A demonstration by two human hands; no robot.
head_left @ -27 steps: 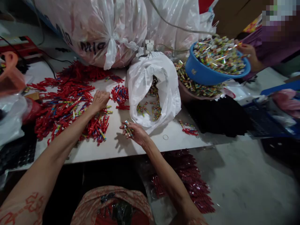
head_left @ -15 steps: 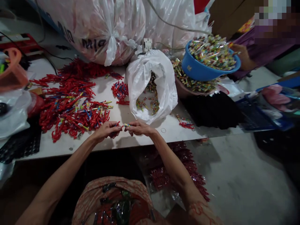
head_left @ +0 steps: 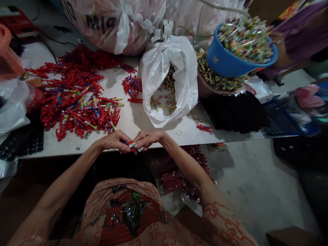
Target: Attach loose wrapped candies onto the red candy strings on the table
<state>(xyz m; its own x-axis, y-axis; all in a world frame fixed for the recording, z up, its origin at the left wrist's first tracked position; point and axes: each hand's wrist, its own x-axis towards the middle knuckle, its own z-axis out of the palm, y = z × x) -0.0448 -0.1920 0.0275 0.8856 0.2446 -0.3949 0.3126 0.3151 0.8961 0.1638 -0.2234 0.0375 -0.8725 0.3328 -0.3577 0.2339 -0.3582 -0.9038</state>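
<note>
My left hand [head_left: 116,140] and my right hand [head_left: 149,138] meet at the table's front edge, fingers closed. Between them is a red and blue plastic figure [head_left: 130,144], gripped by the left. The right pinches a small printed candy tube [head_left: 140,149] against it; the fingers partly cover both. Left of my hands spreads a heap of red figures [head_left: 74,112], some with tubes on them. An open white plastic bag [head_left: 188,82] with loose candy tubes [head_left: 169,102] inside stands just beyond my right hand.
A person's hand [head_left: 279,42] is at the rim of a blue basin [head_left: 222,63] full of wrapped candy. Stuffed plastic sacks [head_left: 102,30] stand at the back. Black fabric [head_left: 235,112] and a few finished-looking figures [head_left: 204,128] lie right; bagged red pieces [head_left: 171,179] sit below.
My hands have come together and closer to my body, bringing the candy tube and figure into contact. The view has shifted slightly. At right, the blue basin appears slightly more tilted.
</note>
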